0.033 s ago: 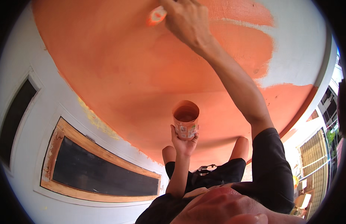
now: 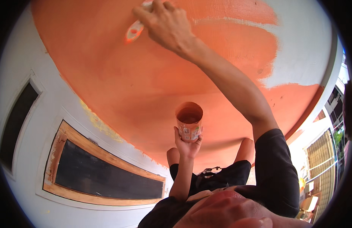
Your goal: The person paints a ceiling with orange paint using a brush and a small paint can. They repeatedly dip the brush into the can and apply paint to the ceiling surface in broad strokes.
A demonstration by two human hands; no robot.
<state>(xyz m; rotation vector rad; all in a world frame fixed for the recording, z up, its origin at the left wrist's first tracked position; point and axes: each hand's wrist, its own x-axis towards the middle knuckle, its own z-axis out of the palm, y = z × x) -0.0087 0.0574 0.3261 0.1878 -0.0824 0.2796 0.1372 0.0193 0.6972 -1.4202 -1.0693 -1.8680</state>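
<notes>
Brush (image 2: 134, 33) up at the top of the view, and the right hand (image 2: 166, 28) has it, fingers curled firmly round the pale, orange-smeared body; the bristles can't be made out, nor whether they touch the orange surface (image 2: 119, 79) behind. Down in the middle, the left hand (image 2: 189, 148) cups the container (image 2: 190, 133) from beneath, thumb and fingers spread round its lower wall, the mouth tipped toward us and the inside coated orange. Good work here, I'd say, means light, overlapping strokes, a modest load on the bristles, and the container kept level and near so drips land in it. Those streaky marks beside the pale patch (image 2: 301, 53) at upper right suggest thin coverage, so smoothing that ragged edge should pay off. Now the obstacles: the right forearm (image 2: 233, 79) cuts across the surface and hides a strip of it, and the knees (image 2: 245, 150) sit close below the container, so a careless tilt could spill there. Over on the left, a wood-framed dark panel (image 2: 107, 173) sits in the pale wall (image 2: 28, 53), near the yellow patch (image 2: 98, 121) along the orange border; that edge wants a careful hand. Far right, a slatted blind (image 2: 319, 163) hangs well apart from it all.
</notes>
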